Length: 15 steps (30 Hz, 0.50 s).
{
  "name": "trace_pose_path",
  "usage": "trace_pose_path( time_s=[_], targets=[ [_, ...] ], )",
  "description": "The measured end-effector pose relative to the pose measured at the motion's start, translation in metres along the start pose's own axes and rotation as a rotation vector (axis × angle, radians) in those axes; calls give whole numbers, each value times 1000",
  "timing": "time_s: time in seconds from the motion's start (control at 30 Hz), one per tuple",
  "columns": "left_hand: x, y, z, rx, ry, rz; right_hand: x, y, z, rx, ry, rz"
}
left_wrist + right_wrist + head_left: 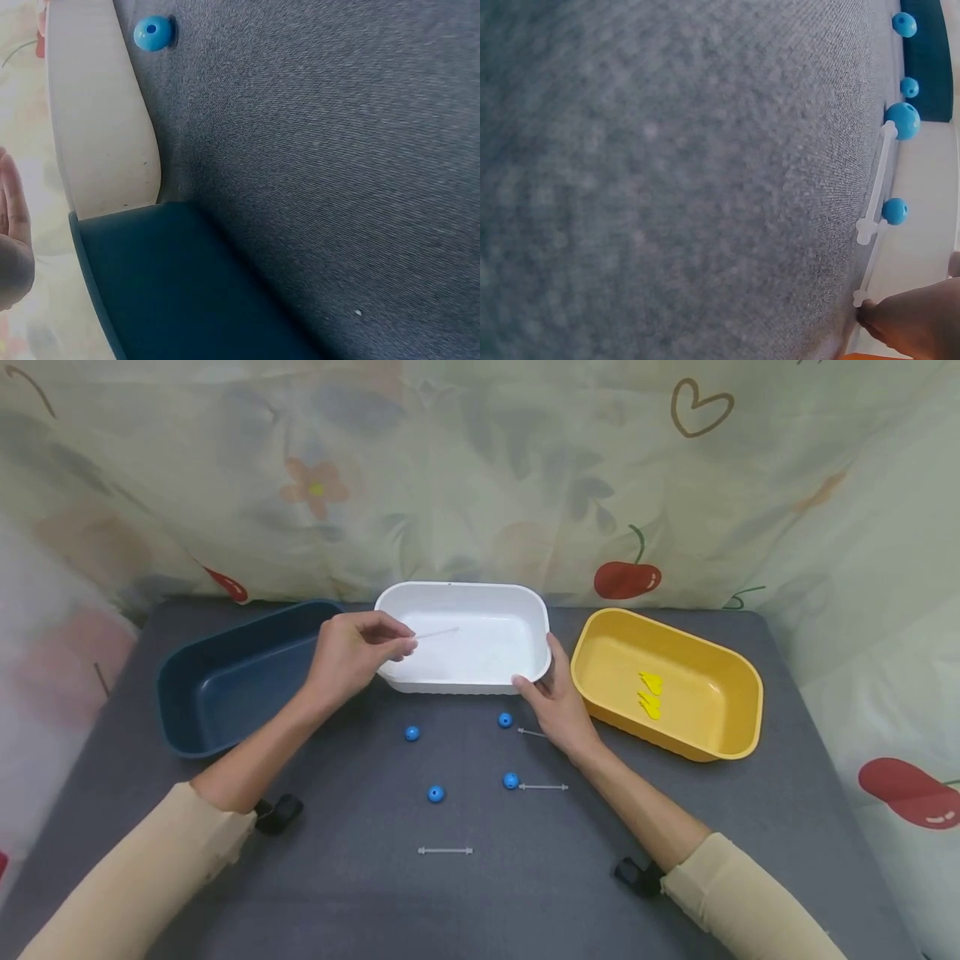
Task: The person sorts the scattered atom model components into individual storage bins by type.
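My left hand (352,647) pinches a thin white rod (438,632) between thumb and fingers, over the white tray (487,656). The rod points right across the tray's inside. With the thumb on the front rim and the fingers along the right end, my right hand (557,700) grips the tray's front right corner. Part of the left hand shows at the edge of the left wrist view. Nearer to me lie blue beads with holes, including one bead (506,720) beside a white rod (531,732) that the right hand partly hides.
A dark blue tray (213,739) stands left, and a yellow tray (705,727) holding small yellow pieces (650,696) stands right. More beads (436,793) and white rods (446,851) lie on the grey table (360,877). A patterned cloth (465,468) hangs behind.
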<state>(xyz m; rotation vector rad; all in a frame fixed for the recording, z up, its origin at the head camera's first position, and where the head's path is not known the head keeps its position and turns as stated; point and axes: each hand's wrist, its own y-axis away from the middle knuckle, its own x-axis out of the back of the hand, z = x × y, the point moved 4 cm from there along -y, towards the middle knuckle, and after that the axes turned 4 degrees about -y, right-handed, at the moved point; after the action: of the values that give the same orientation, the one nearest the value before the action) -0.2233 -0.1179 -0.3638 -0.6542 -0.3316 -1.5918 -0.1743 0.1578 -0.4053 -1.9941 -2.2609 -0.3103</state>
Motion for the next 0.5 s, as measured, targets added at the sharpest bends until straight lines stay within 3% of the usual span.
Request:
trace_pose_path(
  time_s=[0.5],
  targets=[
    [-24,-36,0,60,85,-63,0,1,-2,15,-2,-10]
  ],
)
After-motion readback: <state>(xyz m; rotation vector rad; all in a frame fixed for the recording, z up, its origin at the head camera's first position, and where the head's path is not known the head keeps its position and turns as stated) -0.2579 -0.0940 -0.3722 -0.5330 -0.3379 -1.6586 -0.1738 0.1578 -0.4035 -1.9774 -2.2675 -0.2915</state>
